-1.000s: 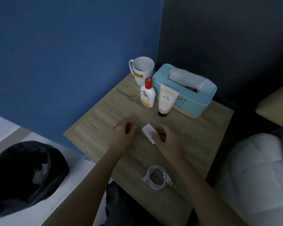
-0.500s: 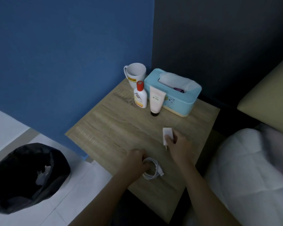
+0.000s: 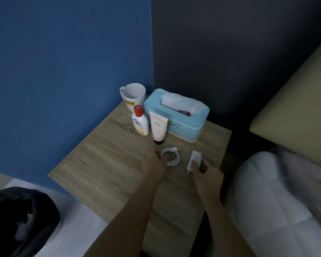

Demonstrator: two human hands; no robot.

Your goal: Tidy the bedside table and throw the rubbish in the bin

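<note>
On the wooden bedside table [image 3: 104, 164], my left hand [image 3: 154, 165] grips a coiled white cable [image 3: 171, 156], held just in front of a standing cream tube [image 3: 157, 127]. My right hand [image 3: 206, 172] holds a white charger plug [image 3: 194, 161] to the right of the cable, its prongs pointing down. At the back stand a white mug [image 3: 133, 96], a white bottle with a red cap [image 3: 139, 121] and a light blue tissue box [image 3: 176, 115]. A black bin [image 3: 20, 221] with white rubbish inside sits on the floor at lower left.
Blue wall behind the table on the left, dark wall on the right. A bed with a white quilt [image 3: 282, 201] and a beige headboard [image 3: 295, 101] borders the table's right side. White floor tiles [image 3: 78, 225] lie between table and bin.
My left hand has carried the coiled cable from the table's front edge up towards the tube. My right hand still holds the plug and has stayed near the table's right side.
</note>
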